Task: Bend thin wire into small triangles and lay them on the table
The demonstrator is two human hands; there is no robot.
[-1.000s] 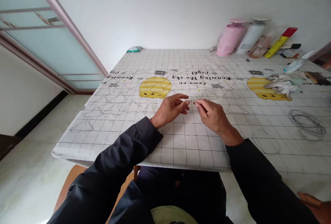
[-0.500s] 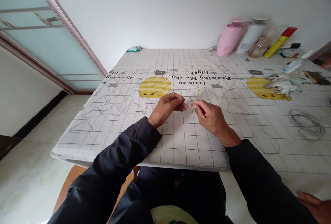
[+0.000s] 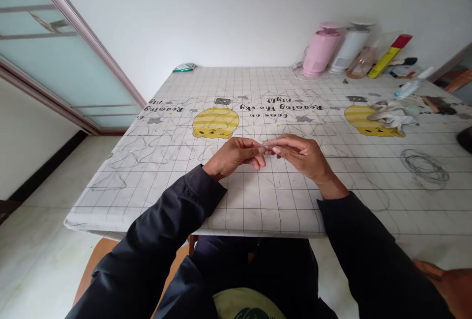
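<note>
My left hand and my right hand meet above the near middle of the table. Thumb and fingertips of each are pinched together, tip to tip, on a thin wire; most of it is hidden by the fingers, and faint strands show just below them. Around and beyond my hands, several bent thin wire pieces lie spread over the checked tablecloth. A loose coil of grey wire rests on the cloth to the right.
At the back right stand a pink cylinder device, a white one and a yellow-and-red box. Crumpled gloves lie in front of them, near a small clear bottle. A green packet sits at the back left corner.
My hands have come together from a small gap until their fingertips meet. The right fingers have stretched out toward the left hand. The view has shifted slightly.
</note>
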